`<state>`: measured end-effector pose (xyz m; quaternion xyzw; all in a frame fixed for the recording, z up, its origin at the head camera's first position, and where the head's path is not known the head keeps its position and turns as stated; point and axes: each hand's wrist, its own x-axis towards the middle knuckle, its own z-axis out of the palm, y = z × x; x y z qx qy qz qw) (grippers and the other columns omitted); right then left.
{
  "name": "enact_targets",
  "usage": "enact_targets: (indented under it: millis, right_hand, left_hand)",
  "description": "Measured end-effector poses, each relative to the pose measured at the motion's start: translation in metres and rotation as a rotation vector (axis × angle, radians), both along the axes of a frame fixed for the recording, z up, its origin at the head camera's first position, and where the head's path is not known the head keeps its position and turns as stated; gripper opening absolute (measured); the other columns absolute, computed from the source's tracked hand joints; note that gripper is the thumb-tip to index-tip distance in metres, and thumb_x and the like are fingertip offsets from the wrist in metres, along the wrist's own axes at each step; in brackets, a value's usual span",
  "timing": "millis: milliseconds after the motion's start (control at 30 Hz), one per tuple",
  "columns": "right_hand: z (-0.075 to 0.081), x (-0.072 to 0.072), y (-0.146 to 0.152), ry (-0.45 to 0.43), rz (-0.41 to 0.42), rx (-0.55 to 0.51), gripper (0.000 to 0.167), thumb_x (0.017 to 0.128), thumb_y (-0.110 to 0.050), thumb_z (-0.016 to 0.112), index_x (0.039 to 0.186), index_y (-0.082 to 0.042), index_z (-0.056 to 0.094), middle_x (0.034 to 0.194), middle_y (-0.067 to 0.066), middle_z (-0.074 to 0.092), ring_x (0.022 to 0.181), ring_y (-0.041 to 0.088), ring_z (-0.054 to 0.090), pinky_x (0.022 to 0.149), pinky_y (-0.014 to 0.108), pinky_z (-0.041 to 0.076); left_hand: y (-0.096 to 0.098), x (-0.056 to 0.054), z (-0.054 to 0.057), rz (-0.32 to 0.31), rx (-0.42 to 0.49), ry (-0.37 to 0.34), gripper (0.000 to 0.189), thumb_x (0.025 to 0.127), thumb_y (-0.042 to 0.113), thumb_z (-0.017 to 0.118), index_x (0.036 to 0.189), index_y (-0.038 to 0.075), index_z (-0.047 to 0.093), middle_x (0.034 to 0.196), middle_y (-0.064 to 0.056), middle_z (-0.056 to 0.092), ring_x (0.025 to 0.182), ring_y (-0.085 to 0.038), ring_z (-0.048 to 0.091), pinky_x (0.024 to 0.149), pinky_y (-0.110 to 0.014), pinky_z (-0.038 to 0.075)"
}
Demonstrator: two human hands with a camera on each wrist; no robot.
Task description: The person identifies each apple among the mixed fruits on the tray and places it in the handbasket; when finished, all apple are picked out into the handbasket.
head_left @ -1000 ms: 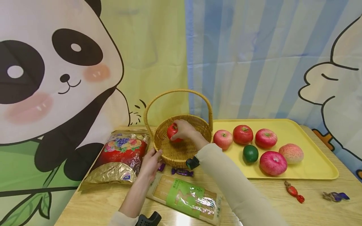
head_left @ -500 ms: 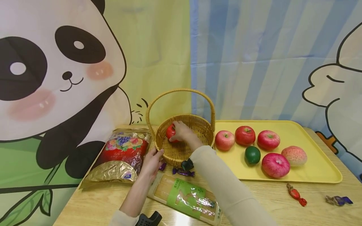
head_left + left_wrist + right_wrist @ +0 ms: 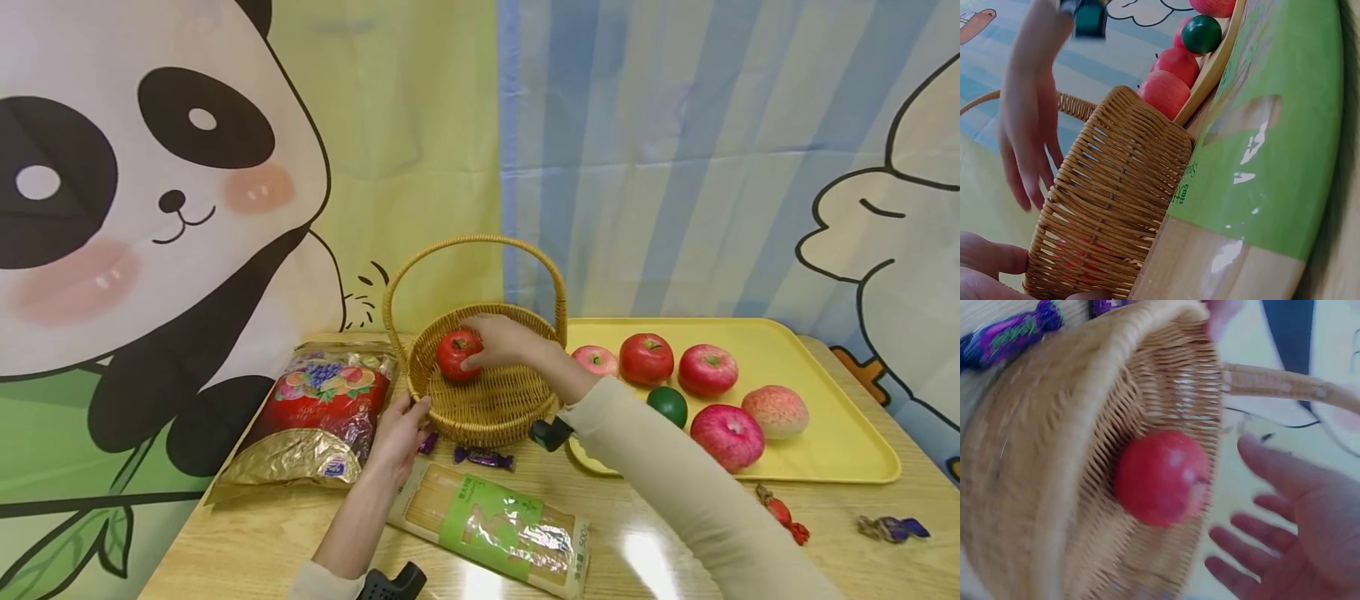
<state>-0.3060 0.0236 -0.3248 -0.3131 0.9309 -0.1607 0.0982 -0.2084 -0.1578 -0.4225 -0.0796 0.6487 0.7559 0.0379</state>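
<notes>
A red apple [image 3: 459, 356] lies inside the wicker basket [image 3: 487, 417], toward its left side. Just above it my right hand [image 3: 504, 340] hovers over the basket; the right wrist view shows its fingers spread and apart from the apple [image 3: 1163, 478]. My left hand [image 3: 397, 433] grips the basket's front left rim, thumb against the wicker in the left wrist view, where part of the hand falls outside the frame. Through the weave of the basket [image 3: 1110, 194] a little of the red apple shows in that view.
Right of the basket, a yellow tray [image 3: 832, 450] bears several apples, a peach [image 3: 775, 411] and a green fruit [image 3: 667, 406]. A candy bag [image 3: 322, 408] stands left; a noodle pack [image 3: 491, 525] lies in front. Wrapped candies [image 3: 483, 457] are scattered on the table.
My right hand has let go of the apple, which rests in the basket, and has drawn slightly up and right. My left hand stays on the rim.
</notes>
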Motion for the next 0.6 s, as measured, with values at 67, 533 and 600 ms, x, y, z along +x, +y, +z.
enact_targets:
  millis: [67,533,600]
  right_hand:
    - [0.01,0.008,0.019,-0.006,0.106,0.01,0.068,0.091,-0.035,0.068,0.146,-0.007,0.041,0.15,0.013,0.044,0.136,0.031,0.044,0.114,0.045,0.04]
    - [0.023,0.021,0.162,-0.268,0.219,-0.127,0.056,0.094,-0.027,0.064,0.141,-0.001,0.046,0.141,0.021,0.05,0.128,0.039,0.051,0.108,0.054,0.045]
    - [0.017,0.016,0.174,-0.278,0.175,-0.15,0.057,0.094,-0.025,0.064,0.141,0.001,0.045,0.142,0.023,0.049,0.129,0.041,0.049,0.108,0.055,0.043]
  left_hand:
    - [0.0,0.001,0.0,-0.004,0.004,0.001,0.052,0.104,0.011,0.038,0.152,-0.001,0.022,0.154,-0.022,0.031,0.141,-0.038,0.034,0.119,-0.05,0.031]
    - [0.0,0.001,0.003,0.002,0.0,-0.008,0.051,0.104,0.013,0.039,0.152,0.001,0.024,0.154,-0.022,0.032,0.141,-0.037,0.035,0.119,-0.048,0.033]
    - [0.0,0.001,0.002,0.002,0.001,-0.013,0.051,0.105,0.013,0.039,0.152,0.001,0.025,0.154,-0.021,0.032,0.141,-0.036,0.035,0.119,-0.048,0.033]
